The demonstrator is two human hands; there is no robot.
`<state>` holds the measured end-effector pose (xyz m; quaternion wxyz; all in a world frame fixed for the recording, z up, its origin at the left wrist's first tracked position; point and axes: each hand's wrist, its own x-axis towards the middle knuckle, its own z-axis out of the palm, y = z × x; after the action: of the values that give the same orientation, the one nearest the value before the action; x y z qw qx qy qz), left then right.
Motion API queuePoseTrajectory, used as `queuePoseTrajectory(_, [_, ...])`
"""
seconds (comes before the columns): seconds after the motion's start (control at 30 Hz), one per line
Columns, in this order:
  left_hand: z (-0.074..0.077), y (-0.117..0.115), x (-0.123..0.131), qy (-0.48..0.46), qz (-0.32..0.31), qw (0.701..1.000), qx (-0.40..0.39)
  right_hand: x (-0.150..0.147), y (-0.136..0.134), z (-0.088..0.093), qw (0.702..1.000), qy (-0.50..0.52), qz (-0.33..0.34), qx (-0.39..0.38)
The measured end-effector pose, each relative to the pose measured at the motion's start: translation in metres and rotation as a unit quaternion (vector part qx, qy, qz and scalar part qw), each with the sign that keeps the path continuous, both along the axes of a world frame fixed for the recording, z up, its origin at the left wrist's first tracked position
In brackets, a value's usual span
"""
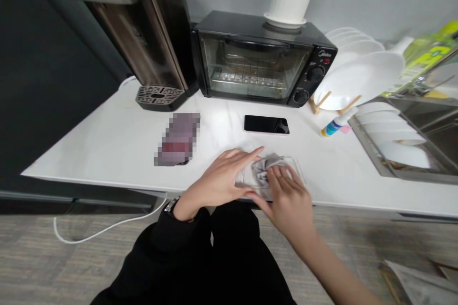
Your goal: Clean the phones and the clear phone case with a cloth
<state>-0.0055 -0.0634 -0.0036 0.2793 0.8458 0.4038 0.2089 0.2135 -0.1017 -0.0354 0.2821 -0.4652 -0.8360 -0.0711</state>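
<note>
Clear plastic, by the look of it, forms the shallow box (246,177) at the near edge of the white surface (107,147) in the head view, the only view. Take that box as the centre of a clock, twelve pointing away from the person. Inside or over it lies a crumpled greyish cloth (261,171); blur hides which.

At nine, the left hand (223,171) has its grip spread, thumb and forefinger well parted about the box's end; how firmly it holds, I cannot tell. At four, the right hand (291,195) rests bunched fingers on the cloth, thumb apart near the box's near edge; whether they pinch or only press does not show.

The step in hand seems to be working the cloth against the box. A further move would call for a steady left hand and light fingers on the right, since the box sits close to the edge.

At twelve lies a dark-screened phone (266,124), beyond it a toaster oven (257,69); at two, a small bottle (332,127); at ten, a pixelated purple item (179,138).
</note>
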Motion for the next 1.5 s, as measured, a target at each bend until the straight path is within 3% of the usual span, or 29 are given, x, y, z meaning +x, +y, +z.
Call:
queuePoseTrajectory(0.07, [-0.002,0.0,-0.004,-0.01,-0.007,1.0,0.001,-0.034,-0.002,-0.001,0.998,0.039,0.04,-0.028])
queuePoseTrajectory(0.13, [-0.001,0.0,-0.008,-0.014,-0.004,1.0,-0.005,-0.047,-0.001,-0.002,0.992,0.081,0.084,-0.052])
queuePoseTrajectory(0.27, [0.005,-0.001,-0.006,0.001,0.008,1.0,-0.011,-0.018,0.001,-0.003,0.977,0.128,0.153,-0.077])
queuePoseTrajectory(0.37, [0.006,-0.001,-0.004,0.028,0.027,0.999,-0.015,0.016,0.005,-0.002,0.964,0.221,0.093,-0.118])
queuePoseTrajectory(0.47, [0.003,0.002,-0.006,0.038,0.056,0.997,-0.033,0.046,0.015,0.002,0.896,0.409,-0.029,-0.17])
queuePoseTrajectory(0.53, [0.0,0.003,-0.006,0.029,0.062,0.996,-0.051,0.062,0.023,0.003,0.837,0.508,-0.057,-0.193])
queuePoseTrajectory(0.6, [-0.003,0.003,-0.004,0.029,0.083,0.995,-0.041,0.074,0.03,0.002,0.798,0.562,-0.046,-0.211])
queuePoseTrajectory(0.7, [-0.007,0.001,0.002,0.041,0.128,0.991,0.01,0.081,0.036,0.003,0.773,0.588,-0.009,-0.236])
queuePoseTrajectory(0.77, [-0.009,0.0,0.007,0.014,0.14,0.99,0.014,0.08,0.037,0.007,0.742,0.623,0.035,-0.247])
queuePoseTrajectory(0.9, [-0.012,0.004,0.014,-0.152,0.167,0.972,-0.063,0.072,0.045,0.014,0.638,0.727,0.101,-0.234])
queuePoseTrajectory(1.0, [-0.015,0.007,0.02,-0.247,0.222,0.941,-0.063,0.063,0.058,0.011,0.594,0.755,0.099,-0.259])
queuePoseTrajectory(1.3, [-0.028,0.006,0.018,-0.283,0.265,0.921,-0.035,0.048,0.08,0.0,0.539,0.762,0.044,-0.356])
queuePoseTrajectory(1.4, [-0.03,0.006,0.017,-0.278,0.265,0.923,-0.032,0.05,0.079,0.003,0.547,0.764,0.016,-0.342])
queuePoseTrajectory(1.5, [-0.032,0.007,0.018,-0.265,0.27,0.925,-0.034,0.052,0.075,0.006,0.579,0.755,-0.007,-0.308])
